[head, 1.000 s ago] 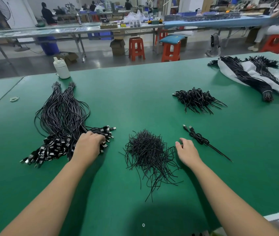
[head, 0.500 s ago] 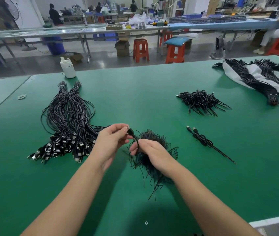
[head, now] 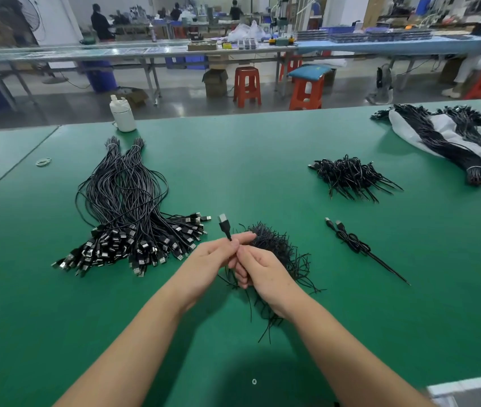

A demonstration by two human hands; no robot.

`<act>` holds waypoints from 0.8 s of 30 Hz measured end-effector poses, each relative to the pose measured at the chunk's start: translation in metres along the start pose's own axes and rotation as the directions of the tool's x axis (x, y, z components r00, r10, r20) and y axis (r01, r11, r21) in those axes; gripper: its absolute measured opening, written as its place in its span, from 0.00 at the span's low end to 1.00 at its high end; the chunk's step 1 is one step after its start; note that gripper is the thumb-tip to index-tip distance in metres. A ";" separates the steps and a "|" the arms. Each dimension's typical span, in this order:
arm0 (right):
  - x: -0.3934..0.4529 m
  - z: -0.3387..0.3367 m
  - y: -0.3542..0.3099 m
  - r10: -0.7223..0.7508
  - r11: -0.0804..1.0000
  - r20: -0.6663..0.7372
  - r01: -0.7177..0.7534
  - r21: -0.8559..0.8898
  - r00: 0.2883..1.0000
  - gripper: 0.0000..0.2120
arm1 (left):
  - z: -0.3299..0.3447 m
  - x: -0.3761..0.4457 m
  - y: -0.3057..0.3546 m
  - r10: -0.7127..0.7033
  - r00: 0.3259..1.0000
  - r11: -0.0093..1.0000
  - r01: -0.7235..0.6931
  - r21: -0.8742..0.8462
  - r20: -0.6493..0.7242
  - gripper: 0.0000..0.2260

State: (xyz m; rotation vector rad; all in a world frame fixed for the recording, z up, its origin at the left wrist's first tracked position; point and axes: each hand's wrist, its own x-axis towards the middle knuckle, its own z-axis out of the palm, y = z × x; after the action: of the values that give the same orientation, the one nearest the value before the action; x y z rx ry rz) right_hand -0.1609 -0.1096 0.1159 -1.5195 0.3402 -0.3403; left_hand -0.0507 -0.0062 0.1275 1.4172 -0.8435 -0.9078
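Note:
My left hand (head: 213,259) pinches a black USB cable (head: 224,225) just below its plug, which sticks up above my fingers. My right hand (head: 258,270) is curled against the left and grips the same cable lower down; the rest of the cable is hidden behind both hands. Right behind them lies a heap of short black twist ties (head: 280,254). A large bundle of loose USB cables (head: 127,218) lies to the left on the green table (head: 262,160), plugs fanned toward me.
One coiled, tied cable (head: 353,243) lies right of the ties, and a pile of tied cables (head: 351,177) farther back. More cable bundles rest on white plastic (head: 450,136) at the far right. A white bottle (head: 123,114) and a rubber band (head: 43,161) sit at the back left.
My left hand took one cable from the big bundle and brought it to the middle. My right hand came over from the right and joined it; the plug now points upward.

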 end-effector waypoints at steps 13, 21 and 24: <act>-0.006 -0.001 0.002 0.083 0.995 0.139 -0.089 0.039 0.987 0.19 | -0.003 0.000 -0.003 -0.067 0.992 0.995 0.075 -0.067 0.110 0.21; -0.004 0.003 0.007 0.113 0.979 0.244 -0.150 0.138 0.963 0.20 | -0.008 -0.001 -0.007 -0.113 0.982 0.994 0.111 0.025 0.152 0.23; -0.004 0.005 0.010 0.133 0.969 0.267 -0.182 0.168 0.955 0.20 | -0.009 -0.002 -0.008 -0.121 0.979 0.993 0.120 0.014 0.162 0.23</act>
State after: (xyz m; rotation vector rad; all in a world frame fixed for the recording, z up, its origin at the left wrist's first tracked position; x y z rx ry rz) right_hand -0.1619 -0.1032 0.1059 -1.3183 0.2177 -0.0471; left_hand -0.0441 -0.0001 0.1195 1.4243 -0.8877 -1.1267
